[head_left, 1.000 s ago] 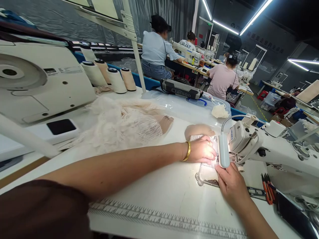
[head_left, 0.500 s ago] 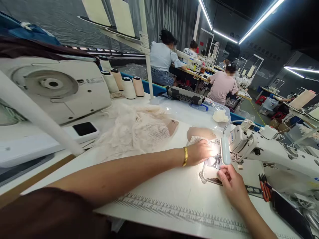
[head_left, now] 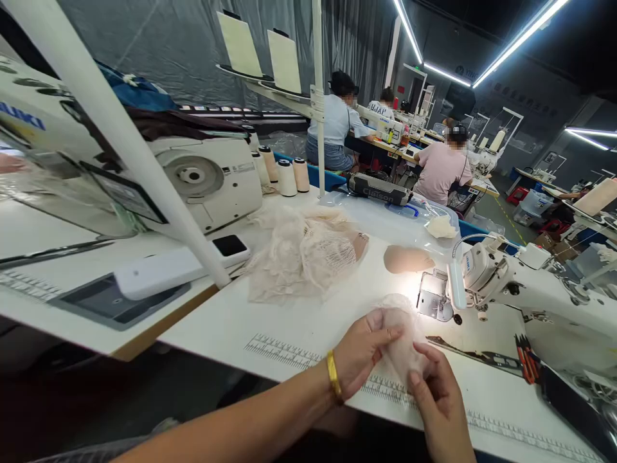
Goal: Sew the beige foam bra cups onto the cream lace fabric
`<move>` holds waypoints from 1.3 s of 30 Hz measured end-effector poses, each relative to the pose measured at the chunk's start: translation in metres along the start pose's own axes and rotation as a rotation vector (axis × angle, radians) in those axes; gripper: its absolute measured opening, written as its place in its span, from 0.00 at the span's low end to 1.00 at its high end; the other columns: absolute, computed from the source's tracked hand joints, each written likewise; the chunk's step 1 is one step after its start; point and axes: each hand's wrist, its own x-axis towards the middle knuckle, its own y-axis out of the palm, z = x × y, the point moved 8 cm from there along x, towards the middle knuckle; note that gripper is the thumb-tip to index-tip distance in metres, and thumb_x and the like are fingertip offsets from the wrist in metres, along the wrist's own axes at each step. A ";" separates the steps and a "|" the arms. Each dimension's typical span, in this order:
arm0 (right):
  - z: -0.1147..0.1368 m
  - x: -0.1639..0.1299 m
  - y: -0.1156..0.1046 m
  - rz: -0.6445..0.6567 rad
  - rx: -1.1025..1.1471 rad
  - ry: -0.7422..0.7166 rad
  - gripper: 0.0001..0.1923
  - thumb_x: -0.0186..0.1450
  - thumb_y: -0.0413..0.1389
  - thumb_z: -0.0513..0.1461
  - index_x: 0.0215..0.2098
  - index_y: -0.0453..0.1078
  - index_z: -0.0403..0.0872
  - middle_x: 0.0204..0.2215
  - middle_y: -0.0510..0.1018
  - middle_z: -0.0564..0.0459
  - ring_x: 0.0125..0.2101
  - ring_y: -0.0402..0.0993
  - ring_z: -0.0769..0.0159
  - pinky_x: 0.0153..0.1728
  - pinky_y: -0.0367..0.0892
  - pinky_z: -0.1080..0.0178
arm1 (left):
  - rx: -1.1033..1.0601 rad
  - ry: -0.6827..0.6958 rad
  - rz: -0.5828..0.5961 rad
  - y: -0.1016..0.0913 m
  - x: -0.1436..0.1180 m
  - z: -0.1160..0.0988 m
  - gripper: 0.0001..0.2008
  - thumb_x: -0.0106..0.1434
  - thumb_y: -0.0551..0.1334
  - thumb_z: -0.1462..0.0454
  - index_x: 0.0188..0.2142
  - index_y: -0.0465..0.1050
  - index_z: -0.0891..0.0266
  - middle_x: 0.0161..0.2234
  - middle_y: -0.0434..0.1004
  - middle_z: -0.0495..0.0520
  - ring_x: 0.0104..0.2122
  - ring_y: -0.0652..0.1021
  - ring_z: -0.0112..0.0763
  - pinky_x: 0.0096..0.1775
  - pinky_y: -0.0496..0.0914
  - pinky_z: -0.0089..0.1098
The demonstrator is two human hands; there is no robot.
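Note:
A sheer, pale lace fabric piece [head_left: 403,347] is stretched between my two hands, just over the table's front edge. My left hand [head_left: 364,350], with a gold bracelet at the wrist, pinches its left side between thumb and fingers. On the other side my right hand [head_left: 436,392] grips the fabric with curled fingers and thumb. Beyond the hands stands the white sewing machine [head_left: 486,267], its lamp lit over the metal needle plate [head_left: 434,301]. A beige rounded fabric piece [head_left: 407,258] lies flat behind the lamp's glow.
A heap of pale lace [head_left: 294,257] lies left of centre. Red-handled snips [head_left: 526,359] and a dark phone [head_left: 569,405] are at the right. Thread cones [head_left: 287,178] and a second machine [head_left: 207,180] stand at left. Ruler markings [head_left: 282,352] run along the front edge. Co-workers sit beyond.
Both hands have moved from the needle area toward me, bringing the lace fabric piece away from the machine. My right hand now grips the fabric too. The view has shifted left.

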 end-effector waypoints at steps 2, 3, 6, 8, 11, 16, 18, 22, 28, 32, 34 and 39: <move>0.003 0.005 -0.003 0.041 0.001 0.007 0.25 0.66 0.59 0.56 0.57 0.73 0.56 0.56 0.76 0.50 0.55 0.71 0.54 0.55 0.68 0.56 | 0.065 -0.035 0.113 0.010 -0.002 0.002 0.24 0.47 0.80 0.58 0.41 0.79 0.65 0.38 0.82 0.55 0.36 0.79 0.35 0.41 0.73 0.32; 0.002 0.009 -0.005 0.056 0.035 0.038 0.27 0.66 0.58 0.58 0.58 0.73 0.57 0.59 0.73 0.51 0.59 0.68 0.53 0.57 0.67 0.55 | 0.097 -0.059 0.185 0.015 -0.005 0.004 0.24 0.48 0.79 0.57 0.42 0.80 0.66 0.38 0.83 0.57 0.36 0.80 0.35 0.41 0.73 0.32; -0.003 0.016 -0.008 0.081 0.279 0.173 0.33 0.66 0.54 0.62 0.63 0.68 0.58 0.60 0.74 0.49 0.56 0.72 0.53 0.52 0.70 0.52 | 0.106 -0.071 0.294 0.025 -0.016 0.002 0.27 0.51 0.78 0.56 0.49 0.80 0.64 0.43 0.83 0.59 0.40 0.80 0.37 0.43 0.73 0.32; -0.004 0.014 -0.005 0.074 0.458 0.206 0.35 0.66 0.54 0.62 0.66 0.63 0.59 0.58 0.75 0.47 0.51 0.75 0.54 0.47 0.73 0.53 | 0.066 -0.039 0.255 0.022 -0.018 -0.004 0.29 0.52 0.77 0.56 0.52 0.79 0.61 0.48 0.82 0.59 0.44 0.80 0.39 0.46 0.72 0.33; -0.006 0.009 -0.003 0.009 0.559 0.187 0.40 0.63 0.64 0.55 0.68 0.57 0.57 0.50 0.79 0.48 0.45 0.78 0.57 0.43 0.74 0.56 | 0.014 -0.013 0.135 0.014 -0.014 -0.007 0.29 0.49 0.79 0.57 0.50 0.81 0.61 0.51 0.81 0.59 0.46 0.79 0.39 0.48 0.72 0.32; -0.016 0.009 -0.004 -0.144 0.552 0.152 0.44 0.58 0.70 0.48 0.67 0.58 0.56 0.36 0.80 0.55 0.36 0.78 0.62 0.39 0.74 0.60 | -0.046 0.052 -0.011 0.010 -0.005 -0.004 0.25 0.48 0.79 0.55 0.43 0.84 0.65 0.46 0.83 0.62 0.44 0.80 0.40 0.49 0.72 0.34; -0.020 0.011 -0.005 -0.158 0.561 0.154 0.43 0.58 0.70 0.48 0.66 0.59 0.55 0.35 0.79 0.56 0.37 0.78 0.62 0.39 0.74 0.60 | -0.047 0.070 -0.013 0.013 -0.004 -0.004 0.25 0.47 0.80 0.55 0.43 0.84 0.66 0.44 0.84 0.63 0.43 0.80 0.42 0.49 0.72 0.36; -0.021 0.013 -0.005 -0.145 0.574 0.156 0.43 0.58 0.70 0.48 0.66 0.57 0.55 0.41 0.81 0.52 0.38 0.79 0.61 0.40 0.74 0.59 | -0.047 0.060 0.014 0.015 -0.005 -0.004 0.26 0.46 0.80 0.55 0.43 0.84 0.67 0.43 0.84 0.64 0.44 0.81 0.46 0.47 0.73 0.38; -0.016 0.011 -0.003 -0.206 0.541 0.128 0.45 0.57 0.70 0.49 0.67 0.56 0.54 0.42 0.81 0.51 0.43 0.80 0.58 0.45 0.74 0.55 | -0.117 -0.007 0.057 0.023 -0.005 0.002 0.24 0.48 0.79 0.56 0.42 0.82 0.67 0.41 0.83 0.63 0.40 0.81 0.41 0.46 0.73 0.36; -0.011 0.008 -0.001 -0.214 0.466 0.077 0.46 0.59 0.69 0.50 0.68 0.53 0.54 0.41 0.81 0.52 0.46 0.78 0.57 0.48 0.72 0.55 | -0.102 -0.043 0.053 0.029 0.001 0.007 0.21 0.49 0.79 0.57 0.38 0.81 0.68 0.36 0.82 0.60 0.35 0.80 0.36 0.40 0.73 0.32; -0.013 0.006 -0.003 -0.167 0.407 0.063 0.46 0.59 0.69 0.49 0.68 0.53 0.55 0.34 0.80 0.56 0.39 0.78 0.59 0.43 0.73 0.58 | -0.116 -0.029 0.046 0.029 0.004 0.003 0.20 0.49 0.79 0.58 0.38 0.81 0.67 0.35 0.82 0.58 0.35 0.79 0.35 0.39 0.73 0.32; -0.021 0.009 -0.030 -0.061 0.233 -0.022 0.44 0.61 0.68 0.48 0.69 0.53 0.56 0.31 0.79 0.56 0.31 0.77 0.62 0.35 0.72 0.61 | 0.010 -0.048 0.250 0.042 0.002 -0.019 0.21 0.53 0.76 0.55 0.42 0.81 0.64 0.39 0.82 0.58 0.39 0.79 0.36 0.43 0.73 0.32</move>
